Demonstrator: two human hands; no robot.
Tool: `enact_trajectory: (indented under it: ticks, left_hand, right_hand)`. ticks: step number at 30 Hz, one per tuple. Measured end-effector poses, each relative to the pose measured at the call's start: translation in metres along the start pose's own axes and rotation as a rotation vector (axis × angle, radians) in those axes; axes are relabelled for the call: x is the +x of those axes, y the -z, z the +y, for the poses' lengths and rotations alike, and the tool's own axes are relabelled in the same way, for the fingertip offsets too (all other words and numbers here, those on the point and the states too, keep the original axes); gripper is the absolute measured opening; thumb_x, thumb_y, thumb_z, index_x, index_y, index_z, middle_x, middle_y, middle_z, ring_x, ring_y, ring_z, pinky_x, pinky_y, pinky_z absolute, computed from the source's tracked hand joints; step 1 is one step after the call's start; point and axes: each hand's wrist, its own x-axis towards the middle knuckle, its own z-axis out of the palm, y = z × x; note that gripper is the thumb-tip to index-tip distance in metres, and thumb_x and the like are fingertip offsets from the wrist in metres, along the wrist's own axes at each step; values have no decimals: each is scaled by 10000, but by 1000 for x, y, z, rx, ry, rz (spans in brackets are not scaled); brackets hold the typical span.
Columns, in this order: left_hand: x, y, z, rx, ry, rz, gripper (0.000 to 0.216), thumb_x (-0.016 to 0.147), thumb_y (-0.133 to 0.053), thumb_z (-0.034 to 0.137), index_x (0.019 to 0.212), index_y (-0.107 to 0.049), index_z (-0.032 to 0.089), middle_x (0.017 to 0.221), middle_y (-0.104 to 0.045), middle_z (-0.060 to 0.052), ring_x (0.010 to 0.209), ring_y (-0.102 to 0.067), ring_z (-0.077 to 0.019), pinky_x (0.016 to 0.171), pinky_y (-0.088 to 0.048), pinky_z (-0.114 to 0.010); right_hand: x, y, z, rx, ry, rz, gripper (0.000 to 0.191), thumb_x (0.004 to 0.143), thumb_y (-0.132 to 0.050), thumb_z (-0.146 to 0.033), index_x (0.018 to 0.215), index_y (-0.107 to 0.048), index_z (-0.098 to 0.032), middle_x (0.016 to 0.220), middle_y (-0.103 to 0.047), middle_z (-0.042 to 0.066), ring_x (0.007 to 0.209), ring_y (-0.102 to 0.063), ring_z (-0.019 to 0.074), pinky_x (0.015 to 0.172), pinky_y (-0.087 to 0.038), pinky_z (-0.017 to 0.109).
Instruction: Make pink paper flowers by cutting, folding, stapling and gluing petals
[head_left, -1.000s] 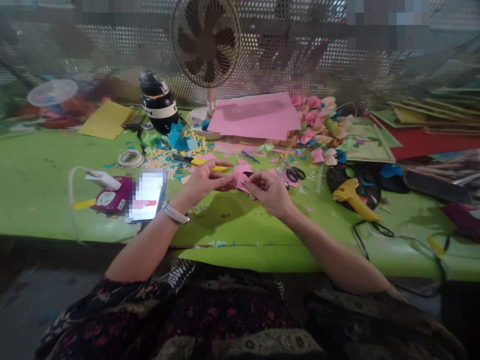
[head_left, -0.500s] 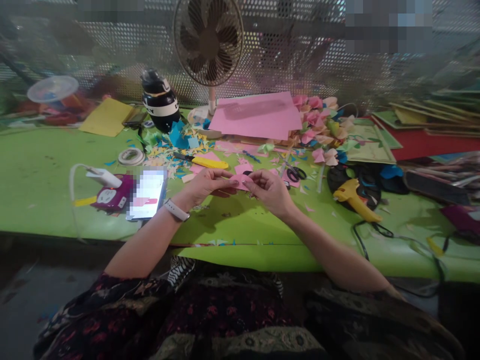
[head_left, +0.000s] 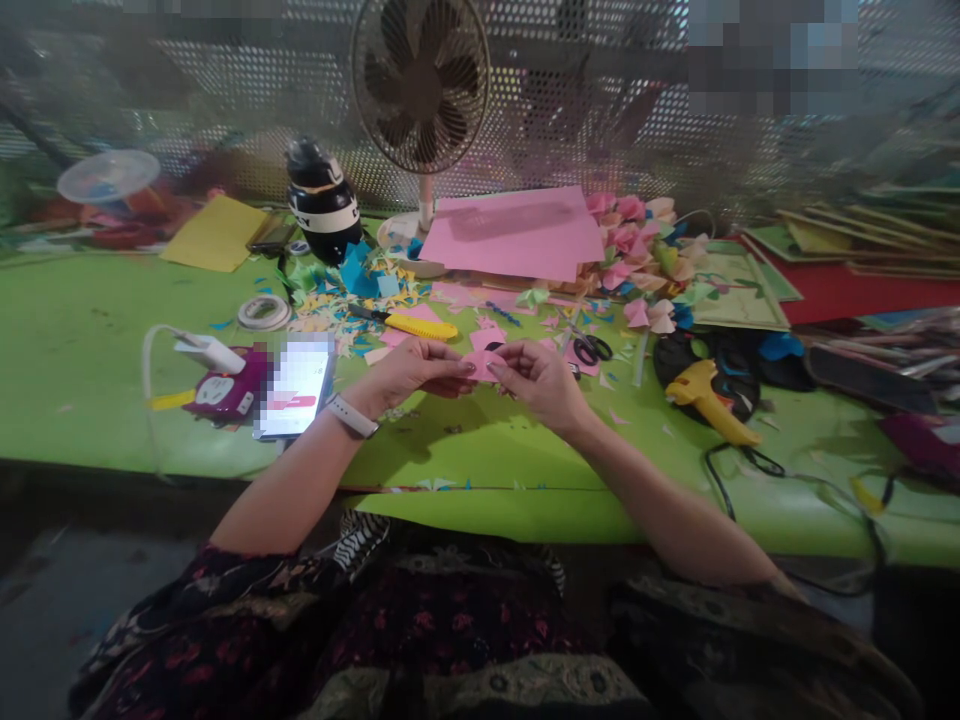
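A small piece of pink paper (head_left: 482,366) is held just above the table between my two hands. My left hand (head_left: 424,372) pinches its left side between thumb and fingers. The right edge is gripped by my right hand (head_left: 541,380), thumb in front and fingers curled behind. Black-handled scissors (head_left: 592,348) lie beyond my right hand, beside pink scraps. Past my left hand rests a yellow utility knife (head_left: 420,326). Part of the paper is hidden by my fingers.
Left of my arm lie a lit phone (head_left: 296,388), a purple power strip (head_left: 229,390) and a tape roll (head_left: 264,311). A yellow glue gun (head_left: 709,400) sits right, its cord trailing. Behind are pink sheets (head_left: 514,230), folded paper flowers (head_left: 634,245), a black bottle (head_left: 326,215) and a fan (head_left: 420,85).
Both hands keep their hold on the pink paper, which has shifted only very slightly. The camera view has moved a little; nothing else has visibly changed place.
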Motion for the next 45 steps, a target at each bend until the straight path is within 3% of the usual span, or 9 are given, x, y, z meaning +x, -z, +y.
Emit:
enact_trajectory:
  ticks: [17,24,45]
  left_hand:
    - [1,3,-3,8,6,-44,186,715,-838,308,772,-746,157,792,-774,-78,681,-721,-138,759,-595,-302]
    - [1,-1,-2,15,-23,9,267,646,-887,348,713,-719,151,725,-750,-52,677,-715,-138,695,-597,-269]
    - [2,0,-5,44,-36,13,217,699,-860,319,767,-734,156,789,-765,-65,705,-719,-139,780,-600,-319]
  right_hand:
    - [1,0,2,-17,14,9,386,762,-756,-489,927,-608,-174,725,-644,4,588,-565,100,528,-484,252]
    - [2,-1,6,-19,11,2,376,755,-762,-471,938,-620,-174,742,-648,3,598,-562,99,539,-487,252]
    - [1,1,8,-5,-30,-7,394,761,-766,-438,998,-595,-173,707,-630,-18,578,-565,102,549,-477,260]
